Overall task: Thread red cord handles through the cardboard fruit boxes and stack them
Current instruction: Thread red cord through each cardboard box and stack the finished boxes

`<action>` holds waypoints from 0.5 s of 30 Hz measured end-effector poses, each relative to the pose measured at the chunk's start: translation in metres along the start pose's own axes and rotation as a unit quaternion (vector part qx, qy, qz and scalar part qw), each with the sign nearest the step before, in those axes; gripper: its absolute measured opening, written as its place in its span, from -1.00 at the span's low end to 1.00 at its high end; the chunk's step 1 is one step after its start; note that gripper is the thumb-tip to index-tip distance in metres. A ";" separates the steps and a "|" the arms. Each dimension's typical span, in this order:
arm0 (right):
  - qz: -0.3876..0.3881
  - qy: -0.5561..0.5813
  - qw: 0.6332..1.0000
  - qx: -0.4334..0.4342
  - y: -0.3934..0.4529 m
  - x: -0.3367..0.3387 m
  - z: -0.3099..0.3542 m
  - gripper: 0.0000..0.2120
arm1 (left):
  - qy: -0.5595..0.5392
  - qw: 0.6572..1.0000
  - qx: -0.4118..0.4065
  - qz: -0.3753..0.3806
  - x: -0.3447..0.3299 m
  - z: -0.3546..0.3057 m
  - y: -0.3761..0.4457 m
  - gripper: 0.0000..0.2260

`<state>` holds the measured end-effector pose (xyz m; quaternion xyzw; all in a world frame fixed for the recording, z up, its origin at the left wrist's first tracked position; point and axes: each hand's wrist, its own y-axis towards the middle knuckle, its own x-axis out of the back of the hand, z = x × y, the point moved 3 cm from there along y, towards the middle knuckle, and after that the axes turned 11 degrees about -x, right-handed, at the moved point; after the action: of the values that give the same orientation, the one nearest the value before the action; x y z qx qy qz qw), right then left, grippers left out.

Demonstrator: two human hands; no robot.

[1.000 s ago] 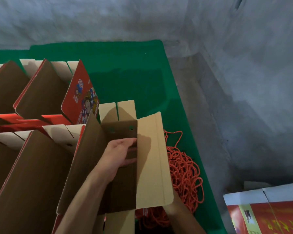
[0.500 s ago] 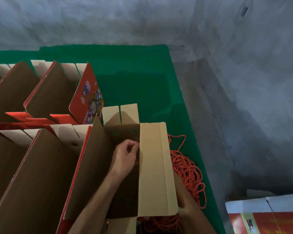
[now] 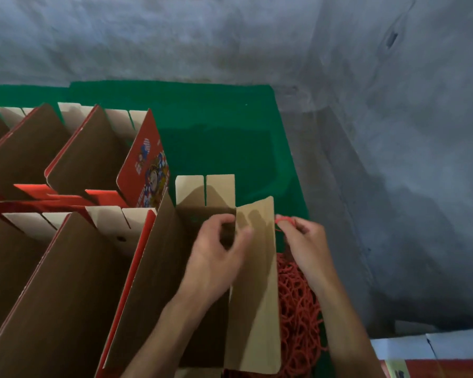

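The person's left hand [image 3: 216, 257] sits inside the open cardboard box [image 3: 175, 282], fingers curled round the top edge of its pale side flap [image 3: 257, 296], thumb pressed on the flap's face. Just outside that flap, the right hand [image 3: 303, 246] pinches a loop of red cord [image 3: 283, 220] between bent fingertips, though blur hides exactly how many fingers close on it. Below that hand, against the flap, lies the tangled heap of cords [image 3: 298, 309] on the green mat [image 3: 216, 137]. More boxes [image 3: 52, 282] stand left of the flap.
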<state>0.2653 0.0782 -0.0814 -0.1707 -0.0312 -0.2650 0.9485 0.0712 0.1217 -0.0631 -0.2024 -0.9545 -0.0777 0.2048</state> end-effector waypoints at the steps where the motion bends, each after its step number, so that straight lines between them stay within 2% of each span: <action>1: 0.005 0.028 1.000 -0.005 -0.002 -0.003 0.015 -0.56 | 0.046 0.998 -0.013 0.042 -0.011 -0.012 -0.005 -0.25; 3: 0.045 0.114 0.992 -0.010 -0.008 -0.011 0.043 -0.60 | 0.140 0.981 -0.005 0.133 -0.033 -0.027 -0.016 0.03; 5: 0.088 0.169 0.982 0.015 -0.019 -0.013 0.072 -0.63 | 0.167 0.967 0.021 0.192 -0.045 -0.031 -0.027 0.09; 6: 0.105 0.184 0.977 0.030 -0.021 -0.011 0.082 -0.67 | 0.161 0.968 0.026 0.193 -0.045 -0.031 -0.029 0.06; 8: 0.134 0.206 0.967 0.061 -0.028 -0.005 0.095 -0.78 | 0.109 0.984 0.006 0.141 -0.036 -0.033 -0.029 -0.13; 10: 0.139 0.209 0.965 0.070 -0.030 0.001 0.095 -0.78 | -0.015 0.997 -0.009 0.080 -0.019 -0.038 -0.024 -0.40; 12: 0.133 0.165 0.976 0.041 -0.029 0.008 0.081 -0.70 | -0.108 0.993 0.003 0.055 0.002 -0.037 -0.024 -0.46; 15: 0.126 0.045 0.990 -0.042 -0.025 0.010 0.048 -0.63 | -0.123 0.987 0.082 0.066 0.027 -0.020 -0.025 -0.52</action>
<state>0.2621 0.0694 -0.0275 -0.2013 0.0441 -0.1516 0.9667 0.0455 0.1035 -0.0356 -0.2557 -0.9600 0.0403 0.1067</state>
